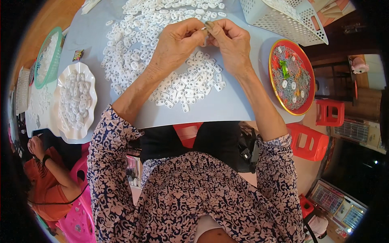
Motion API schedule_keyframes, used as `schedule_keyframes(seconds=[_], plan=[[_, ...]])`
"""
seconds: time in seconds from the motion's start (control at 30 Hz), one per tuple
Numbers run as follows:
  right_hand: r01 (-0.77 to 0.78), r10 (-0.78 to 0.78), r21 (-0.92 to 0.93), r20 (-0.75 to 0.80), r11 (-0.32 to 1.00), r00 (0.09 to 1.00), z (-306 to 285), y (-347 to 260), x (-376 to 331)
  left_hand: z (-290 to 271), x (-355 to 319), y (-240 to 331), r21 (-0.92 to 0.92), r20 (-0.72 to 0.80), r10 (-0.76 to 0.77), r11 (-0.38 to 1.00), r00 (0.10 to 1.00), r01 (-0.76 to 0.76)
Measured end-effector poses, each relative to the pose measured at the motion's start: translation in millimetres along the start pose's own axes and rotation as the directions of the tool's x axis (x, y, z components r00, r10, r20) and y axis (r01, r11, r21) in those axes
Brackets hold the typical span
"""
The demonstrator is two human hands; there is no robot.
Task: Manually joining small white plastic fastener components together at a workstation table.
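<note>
My left hand point(176, 42) and my right hand point(229, 41) meet fingertip to fingertip above a pale blue table point(227, 107). Together they pinch one small white plastic piece point(205, 30) between thumbs and forefingers. Under and around both hands lies a wide heap of several like white oval pieces point(184, 87), spread from the table's middle toward its far edge.
A white scalloped plate point(75, 101) full of white pieces sits at the left, a green basket point(48, 56) beyond it. A round red tray point(291, 77) with small parts lies at the right, a white perforated basket point(283, 18) behind. Another person in orange point(46, 178) sits lower left; red stools point(312, 139) stand right.
</note>
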State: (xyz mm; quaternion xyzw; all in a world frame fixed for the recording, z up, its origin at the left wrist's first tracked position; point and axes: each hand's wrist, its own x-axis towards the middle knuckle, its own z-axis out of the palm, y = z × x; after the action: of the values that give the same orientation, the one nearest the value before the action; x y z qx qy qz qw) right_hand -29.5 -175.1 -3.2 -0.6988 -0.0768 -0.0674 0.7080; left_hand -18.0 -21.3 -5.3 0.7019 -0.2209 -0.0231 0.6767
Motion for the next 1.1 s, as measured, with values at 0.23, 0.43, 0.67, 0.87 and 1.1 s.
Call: schedule_keyframes(seconds=[0.23,0.43,0.67,0.87,1.1], plan=[[-0.089,0.091,0.152,-0.006,0.984,0.996,-1.2,-0.1,0.8,-0.8,1.7,-5.0,0.036,-0.039,-0.033,0.999,0.999,0.034],[-0.044,0.044,0.001,0.036,0.999,0.998,-6.7,-2.3,1.9,-2.4,2.5,-3.6,0.023,0.002,-0.057,0.998,0.998,0.057],[0.004,-0.005,-0.05,-0.019,0.999,1.0,-3.4,-1.4,1.6,-1.4,1.9,-1.8,-0.063,-0.005,-0.062,0.996,0.998,0.062],[0.044,-0.046,-0.051,-0.031,0.998,0.998,-0.8,-2.5,0.3,1.8,2.1,-4.0,-0.089,-0.031,-0.037,0.995,0.999,0.034],[0.008,-0.011,-0.064,-0.044,0.998,0.999,0.7,1.5,-0.5,3.0,1.4,-4.2,-0.016,-0.047,-0.015,1.0,0.999,0.015]])
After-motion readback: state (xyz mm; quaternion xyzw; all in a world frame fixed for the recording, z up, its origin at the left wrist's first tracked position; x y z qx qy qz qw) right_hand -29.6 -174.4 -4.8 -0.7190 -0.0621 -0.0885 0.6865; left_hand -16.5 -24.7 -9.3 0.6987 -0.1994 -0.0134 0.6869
